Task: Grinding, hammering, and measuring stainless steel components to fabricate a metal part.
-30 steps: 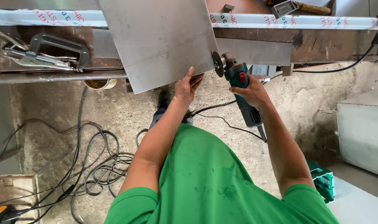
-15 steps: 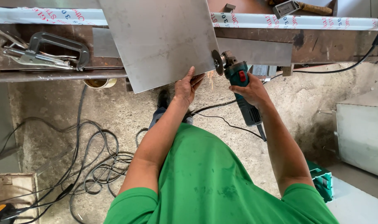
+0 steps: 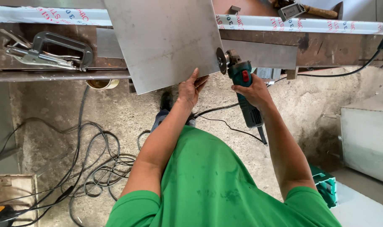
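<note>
Gripping the near edge of the sheet-metal plate with the left hand, fingers curled over the rim, likely steadying it where it is overhanging the worktop. Clamping the right hand around the body of the green angle grinder, keeping its disc against the plate's right edge, low down near the corner, seemingly to work that edge. Hands apart, one on each thing. Lying idle on the rusty steel worktop: a locking C-clamp to the left and a long white-wrapped metal bar across the back. Trailing over the rough concrete floor below: tangled black cables, with a pale metal panel leaning at the right.
</note>
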